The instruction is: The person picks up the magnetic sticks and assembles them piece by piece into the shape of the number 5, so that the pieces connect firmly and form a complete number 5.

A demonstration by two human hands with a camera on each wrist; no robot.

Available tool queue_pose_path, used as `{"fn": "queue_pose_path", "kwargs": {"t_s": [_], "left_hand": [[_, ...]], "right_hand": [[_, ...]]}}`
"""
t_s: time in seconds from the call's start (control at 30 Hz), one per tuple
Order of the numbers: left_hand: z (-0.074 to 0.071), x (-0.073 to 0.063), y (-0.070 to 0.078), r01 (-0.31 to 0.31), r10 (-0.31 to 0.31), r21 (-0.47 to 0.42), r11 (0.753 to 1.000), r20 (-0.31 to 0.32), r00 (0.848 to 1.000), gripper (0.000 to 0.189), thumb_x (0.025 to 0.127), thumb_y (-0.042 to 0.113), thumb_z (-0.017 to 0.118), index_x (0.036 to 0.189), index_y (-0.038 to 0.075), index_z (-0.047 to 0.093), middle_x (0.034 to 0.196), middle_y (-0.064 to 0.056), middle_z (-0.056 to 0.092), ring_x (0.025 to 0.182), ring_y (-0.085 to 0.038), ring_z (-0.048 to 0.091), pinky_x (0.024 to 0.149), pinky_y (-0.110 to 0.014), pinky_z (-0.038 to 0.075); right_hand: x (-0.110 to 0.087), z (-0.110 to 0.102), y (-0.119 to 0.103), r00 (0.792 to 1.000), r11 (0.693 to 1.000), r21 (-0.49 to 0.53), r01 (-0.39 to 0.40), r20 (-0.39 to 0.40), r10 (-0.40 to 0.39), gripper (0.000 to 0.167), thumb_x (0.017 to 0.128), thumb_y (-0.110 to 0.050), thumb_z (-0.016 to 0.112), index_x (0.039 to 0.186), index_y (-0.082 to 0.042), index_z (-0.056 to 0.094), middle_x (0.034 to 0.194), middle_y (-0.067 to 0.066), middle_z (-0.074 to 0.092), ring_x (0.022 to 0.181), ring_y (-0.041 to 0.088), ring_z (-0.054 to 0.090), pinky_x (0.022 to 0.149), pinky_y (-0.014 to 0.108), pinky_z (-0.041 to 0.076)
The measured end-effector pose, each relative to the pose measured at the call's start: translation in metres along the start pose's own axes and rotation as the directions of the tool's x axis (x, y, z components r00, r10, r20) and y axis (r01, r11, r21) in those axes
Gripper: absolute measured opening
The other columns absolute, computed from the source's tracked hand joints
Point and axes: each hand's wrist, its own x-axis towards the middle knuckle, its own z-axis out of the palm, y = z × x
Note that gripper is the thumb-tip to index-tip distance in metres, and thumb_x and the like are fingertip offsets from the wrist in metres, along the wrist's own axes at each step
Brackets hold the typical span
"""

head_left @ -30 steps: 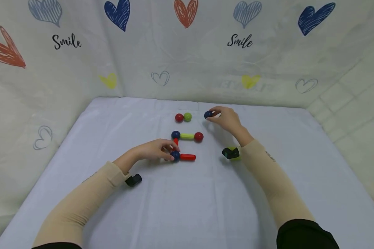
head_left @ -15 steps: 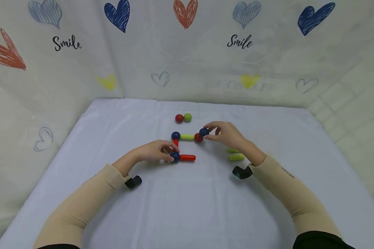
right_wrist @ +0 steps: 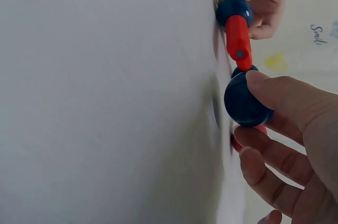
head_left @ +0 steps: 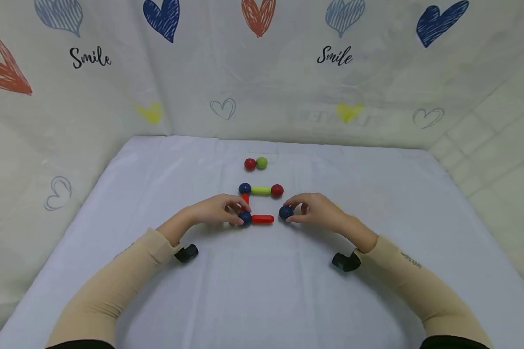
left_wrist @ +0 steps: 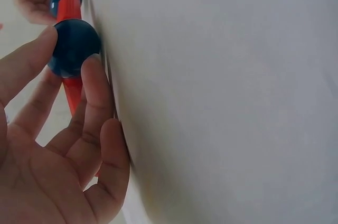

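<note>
My left hand (head_left: pixel 221 209) pinches a dark blue ball (left_wrist: pixel 74 47) between thumb and fingers. From that ball a red rod (head_left: pixel 262 219) points right, its far end bare in the right wrist view. Another red rod (head_left: pixel 245 198) runs back to a second blue ball (head_left: pixel 245 188). A yellow-green rod (head_left: pixel 261 190) links this one to a red ball (head_left: pixel 277 190). My right hand (head_left: pixel 319 212) holds a loose blue ball (right_wrist: pixel 245 100) by thumb and fingertips, a small gap right of the bare rod end.
Behind the joined pieces, a red ball (head_left: pixel 250 164) and a green ball (head_left: pixel 262 163) sit side by side on the white cloth (head_left: pixel 253 291). A patterned sheet (head_left: pixel 279 77) hangs at the table's back edge. Black wrist cameras (head_left: pixel 347 261) hang under both sleeves.
My right hand has brought the blue ball from the back right toward the front, past the red ball, to near the red rod's end. My left hand has stayed in place.
</note>
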Motion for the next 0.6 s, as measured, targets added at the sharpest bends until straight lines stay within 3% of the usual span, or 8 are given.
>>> {"fn": "queue_pose_path", "kwargs": {"t_s": [0.2,0.6], "left_hand": [[0.0009,-0.0018,0.0013,-0.005,0.005,-0.008,1.000,0.000,1.000,0.034,0.098,0.017,0.071,0.131,0.014,0.066,0.117,-0.006,0.064,0.108,-0.023,0.057,0.090,-0.038,0.048],[0.0008,-0.0003,0.0022,0.005,-0.005,0.001,1.000,0.001,1.000,0.035,0.098,0.019,0.071,0.132,0.015,0.065,0.117,-0.006,0.063,0.106,-0.023,0.058,0.088,-0.038,0.048]], "right_hand": [[-0.0042,0.0016,-0.0042,1.000,1.000,0.004,-0.014,0.005,0.014,0.040,0.089,-0.019,0.082,0.126,-0.007,0.071,0.103,0.002,0.070,0.080,0.015,0.059,0.066,0.029,0.050],[-0.0037,0.0093,-0.0075,0.999,0.999,-0.033,0.036,0.034,-0.035,0.040,0.089,-0.022,0.082,0.125,-0.008,0.072,0.102,0.000,0.070,0.078,0.012,0.058,0.068,0.027,0.050]]}}
